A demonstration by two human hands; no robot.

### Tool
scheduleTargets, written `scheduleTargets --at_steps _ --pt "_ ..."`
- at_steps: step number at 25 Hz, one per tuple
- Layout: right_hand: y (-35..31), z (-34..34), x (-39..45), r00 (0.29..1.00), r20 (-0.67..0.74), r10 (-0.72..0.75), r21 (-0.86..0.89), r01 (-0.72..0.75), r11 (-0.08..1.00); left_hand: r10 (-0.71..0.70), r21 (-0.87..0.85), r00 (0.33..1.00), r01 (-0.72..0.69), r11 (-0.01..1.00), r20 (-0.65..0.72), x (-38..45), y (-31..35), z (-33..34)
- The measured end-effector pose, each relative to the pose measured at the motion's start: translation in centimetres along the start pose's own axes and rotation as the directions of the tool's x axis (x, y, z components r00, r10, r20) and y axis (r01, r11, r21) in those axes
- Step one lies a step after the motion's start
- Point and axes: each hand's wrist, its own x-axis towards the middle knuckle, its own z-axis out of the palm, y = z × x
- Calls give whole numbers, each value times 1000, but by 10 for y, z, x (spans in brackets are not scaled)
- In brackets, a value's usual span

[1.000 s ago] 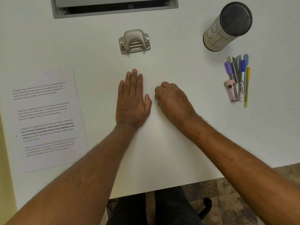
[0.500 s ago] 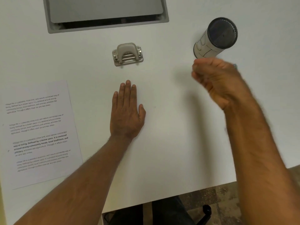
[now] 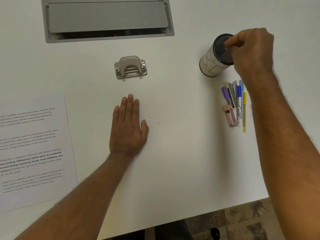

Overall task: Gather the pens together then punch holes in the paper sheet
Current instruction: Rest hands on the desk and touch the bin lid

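Several pens and markers (image 3: 235, 104) lie side by side at the right of the white desk (image 3: 181, 153). Just beyond them stands a cylindrical pen holder (image 3: 212, 64) with a black mesh inside and a white label. My right hand (image 3: 251, 52) is at its rim, fingers pinched on the edge. A beige hole punch (image 3: 130, 67) sits at the centre back. The printed paper sheet (image 3: 32, 149) lies at the left edge. My left hand (image 3: 129, 129) rests flat on the desk, palm down, fingers together, holding nothing.
A grey cable hatch (image 3: 107, 19) is set into the desk at the back. The desk's front edge runs across the lower right, with dark floor and a chair base (image 3: 214, 232) below it.
My right hand left the desk centre, swung right and back, and now grips the pen holder's rim. The left hand stayed flat. The view shifted, bringing the hatch further into the frame.
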Motion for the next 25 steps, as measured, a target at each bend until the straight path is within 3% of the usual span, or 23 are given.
scheduleTargets --at_steps 7,15,19,25 --pt "-9 -4 -1 996 15 -85 -137 86 987 -4 -18 1000 4 1000 7 0 0 -2" --pt "-17 -7 -11 988 -64 -139 -206 123 971 -6 -22 1000 6 1000 2 0 0 -2" --pt "-13 -7 -14 988 -87 -129 -151 115 982 -6 -18 1000 6 1000 6 0 0 -1" --pt "-22 12 -82 957 -239 -167 127 201 971 -15 -25 1000 15 1000 26 1 1 -3"
